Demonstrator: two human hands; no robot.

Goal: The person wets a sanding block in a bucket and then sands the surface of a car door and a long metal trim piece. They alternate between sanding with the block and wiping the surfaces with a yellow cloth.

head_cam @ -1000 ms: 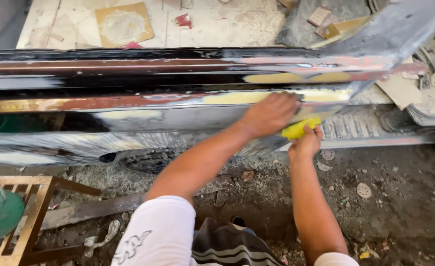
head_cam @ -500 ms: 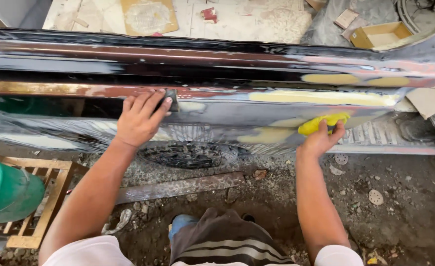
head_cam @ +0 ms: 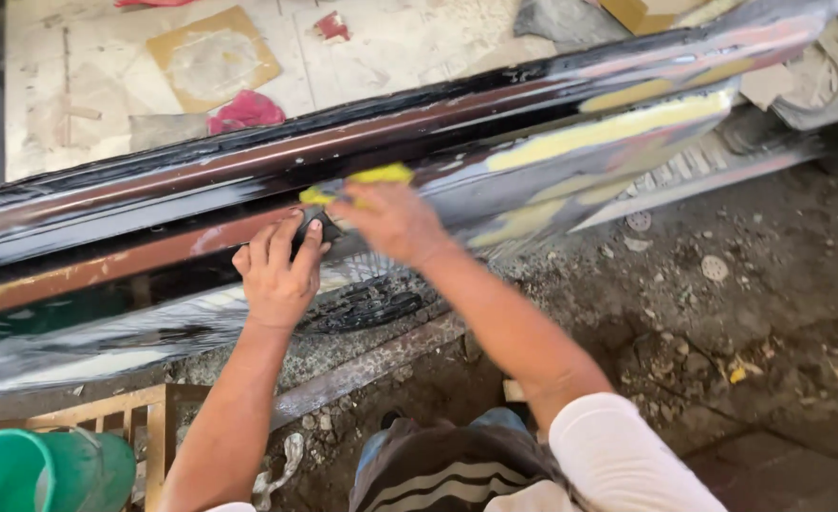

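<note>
Left hand presses fingers together on a dark sanding block, centre frame, against the glossy panel running lower left to upper right; right hand pinches a yellow cloth just above.

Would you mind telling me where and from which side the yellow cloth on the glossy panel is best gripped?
Probably by the free yellow edge of the yellow cloth above the right hand, pinched from the panel's upper side. The rest lies flattened on the dark panel under that hand; the left hand crowds the lower side.
</note>
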